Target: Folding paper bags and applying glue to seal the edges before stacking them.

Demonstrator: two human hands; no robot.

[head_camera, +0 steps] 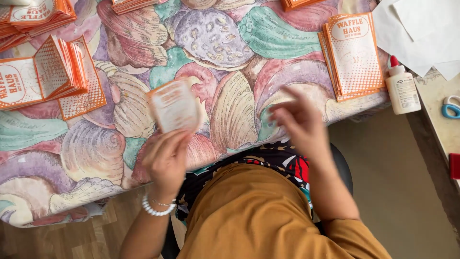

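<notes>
My left hand (166, 158), with a white bead bracelet at the wrist, holds a small orange-and-white paper bag (174, 105) upright above the table's near edge; the bag is motion-blurred. My right hand (298, 120) hovers over the same edge to the right, fingers apart and blurred, holding nothing. A stack of flat orange-and-white paper bags (353, 55) lies at the right of the table. To the left is another pile of bags (43, 76), partly fanned open.
The table wears a cloth with a shell pattern (230, 62). A white glue bottle with a red cap (402, 87) stands by the right stack. White paper sheets (421, 29) and blue-handled scissors (451, 107) lie at the far right. More bag stacks (36, 17) line the far edge.
</notes>
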